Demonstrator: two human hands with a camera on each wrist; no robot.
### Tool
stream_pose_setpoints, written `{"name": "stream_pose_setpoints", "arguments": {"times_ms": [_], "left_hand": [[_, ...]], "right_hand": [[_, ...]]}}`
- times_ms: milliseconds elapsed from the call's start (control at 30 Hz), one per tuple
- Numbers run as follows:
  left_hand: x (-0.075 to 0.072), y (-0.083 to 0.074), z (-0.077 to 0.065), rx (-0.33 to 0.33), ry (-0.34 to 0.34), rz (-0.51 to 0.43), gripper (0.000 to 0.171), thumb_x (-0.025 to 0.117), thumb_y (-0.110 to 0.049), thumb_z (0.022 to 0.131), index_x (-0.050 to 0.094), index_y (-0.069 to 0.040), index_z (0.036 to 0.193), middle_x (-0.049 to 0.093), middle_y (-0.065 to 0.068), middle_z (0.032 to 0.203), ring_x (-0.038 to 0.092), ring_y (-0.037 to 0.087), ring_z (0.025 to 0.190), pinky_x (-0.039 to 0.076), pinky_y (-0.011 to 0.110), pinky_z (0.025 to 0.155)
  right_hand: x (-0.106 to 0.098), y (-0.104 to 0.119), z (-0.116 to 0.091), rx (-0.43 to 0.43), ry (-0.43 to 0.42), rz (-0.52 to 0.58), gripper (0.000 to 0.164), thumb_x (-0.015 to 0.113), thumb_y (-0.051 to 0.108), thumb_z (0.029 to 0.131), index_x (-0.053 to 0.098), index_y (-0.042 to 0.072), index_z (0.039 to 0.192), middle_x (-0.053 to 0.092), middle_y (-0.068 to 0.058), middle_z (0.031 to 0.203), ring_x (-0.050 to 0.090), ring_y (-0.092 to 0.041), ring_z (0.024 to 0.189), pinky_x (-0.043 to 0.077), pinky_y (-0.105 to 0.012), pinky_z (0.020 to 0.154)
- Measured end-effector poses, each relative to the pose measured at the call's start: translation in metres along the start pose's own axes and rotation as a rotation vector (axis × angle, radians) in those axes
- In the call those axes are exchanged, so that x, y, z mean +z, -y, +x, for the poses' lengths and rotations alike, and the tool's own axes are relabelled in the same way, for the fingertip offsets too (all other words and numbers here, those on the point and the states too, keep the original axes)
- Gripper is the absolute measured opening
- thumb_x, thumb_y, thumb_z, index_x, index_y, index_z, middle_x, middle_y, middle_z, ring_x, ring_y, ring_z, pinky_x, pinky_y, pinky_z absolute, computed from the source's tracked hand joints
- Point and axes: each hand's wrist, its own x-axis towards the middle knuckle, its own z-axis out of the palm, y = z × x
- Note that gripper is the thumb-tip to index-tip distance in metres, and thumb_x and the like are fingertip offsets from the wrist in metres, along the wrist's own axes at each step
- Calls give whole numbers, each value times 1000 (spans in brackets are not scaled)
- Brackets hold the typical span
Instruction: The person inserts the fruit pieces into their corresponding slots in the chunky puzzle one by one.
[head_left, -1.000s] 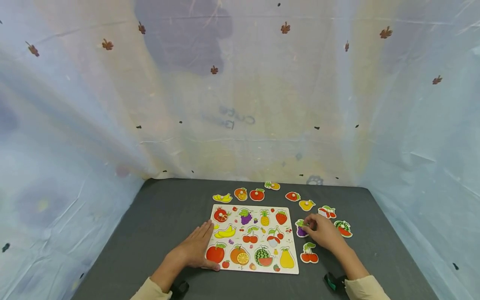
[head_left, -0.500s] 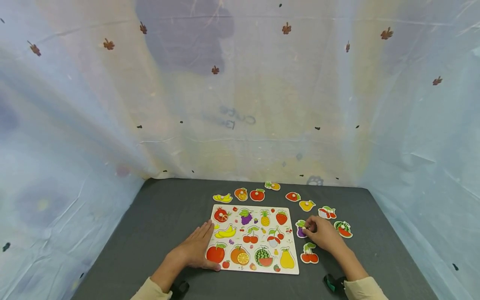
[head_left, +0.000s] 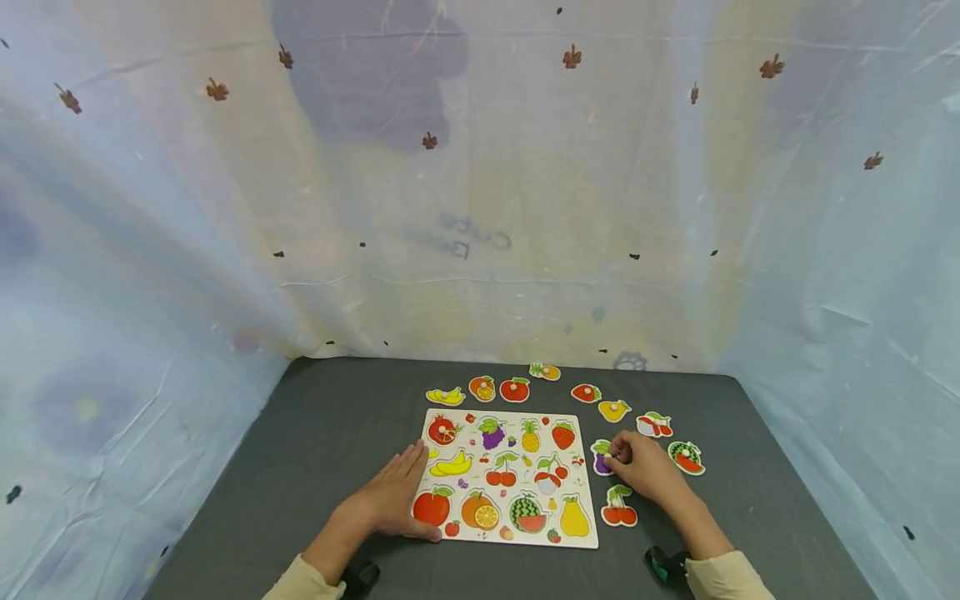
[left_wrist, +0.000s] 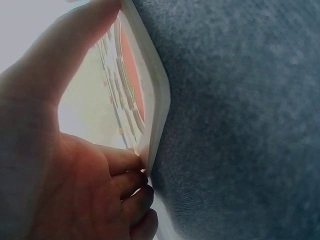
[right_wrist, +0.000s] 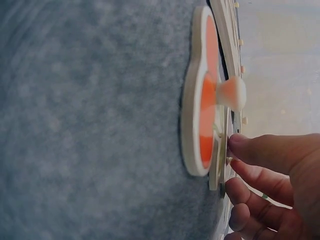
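A white fruit puzzle board (head_left: 517,537) lies on the dark table, printed with several fruits. My left hand (head_left: 393,492) rests along its left edge, fingers straight, thumb at the front left corner; the left wrist view shows the thumb and fingertips touching the board's rim. To the right of the board lies a grape puzzle piece (head_left: 600,462). My right hand (head_left: 645,468) pinches it near its knob between thumb and index finger, the other fingers curled. A cherry piece (head_left: 618,508) with a knob lies just in front of that hand, large in the right wrist view.
Behind the board lie banana (head_left: 446,397), orange (head_left: 482,388), apple (head_left: 514,389) and pineapple (head_left: 545,372) pieces. Strawberry (head_left: 586,392), pear (head_left: 614,411), another cherry-like piece (head_left: 655,425) and watermelon (head_left: 686,457) curve down the right. Patterned curtains (head_left: 480,208) enclose the table.
My right hand has shifted very slightly at the grape piece, which stays at the same spot. The left hand and the board have not moved.
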Motion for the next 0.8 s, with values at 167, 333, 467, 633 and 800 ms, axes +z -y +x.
{"name": "stream_pose_setpoints", "arguments": {"times_ms": [167,333,467,633,800], "left_hand": [[0,1,1,15,-2,-4,136,92,-65,74,24,8,166,18,24,176,18,41,163,19,57,132],[1,0,1,-4,0,-6,138,92,-66,73,22,7,167,17,23,177,17,39,164,19,56,132],[2,0,1,-18,-2,8,137,92,-65,74,22,7,167,17,23,177,18,38,164,21,55,132],[3,-1,0,-23,-4,11,137,92,-65,74,22,6,167,17,22,177,18,38,164,21,55,132],[3,-1,-1,-17,-6,0,136,91,-65,75,22,8,167,17,23,177,18,38,164,21,54,132]], "right_hand": [[0,-1,2,9,0,-10,16,83,15,94,67,11,96,57,0,81,51,-16,70,43,-32,63],[2,0,4,23,-16,-20,16,83,16,94,68,12,94,56,0,80,51,-16,69,43,-31,63],[2,3,7,3,-52,-23,16,83,17,93,68,12,94,56,0,80,51,-16,69,43,-32,63],[3,13,10,-15,-73,-24,16,84,18,93,69,13,97,57,1,82,51,-16,71,43,-33,63],[9,26,15,-29,-60,-16,16,84,19,94,70,14,98,57,1,83,50,-15,71,43,-32,61]]}}
